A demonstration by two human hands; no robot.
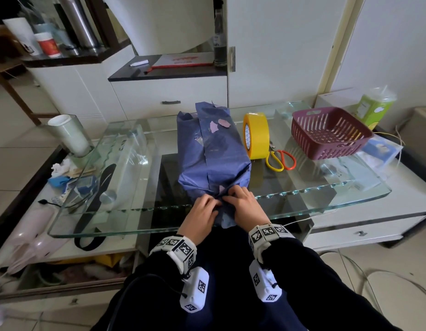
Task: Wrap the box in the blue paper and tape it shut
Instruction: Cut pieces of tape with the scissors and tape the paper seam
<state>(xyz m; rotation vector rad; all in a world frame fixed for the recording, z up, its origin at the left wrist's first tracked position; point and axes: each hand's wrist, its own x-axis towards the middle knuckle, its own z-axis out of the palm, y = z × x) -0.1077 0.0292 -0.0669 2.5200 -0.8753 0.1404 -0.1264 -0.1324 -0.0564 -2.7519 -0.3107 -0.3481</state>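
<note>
Head view: tape roll (256,136), scissors (280,160) beside box (214,149).

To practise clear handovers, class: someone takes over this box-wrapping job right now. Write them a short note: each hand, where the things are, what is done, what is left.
Left hand: pinches the blue paper at the parcel's near end.
Right hand: pinches the same flap, beside it.
Things: the paper hides the box, on the glass table; the yellow tape roll stands on edge to its right, scissors beside that.
Done: paper wrapped round, seam along the top.
Left: finish the near-end fold, close the bunched far end, tape both; tape so far cannot be told.
</note>
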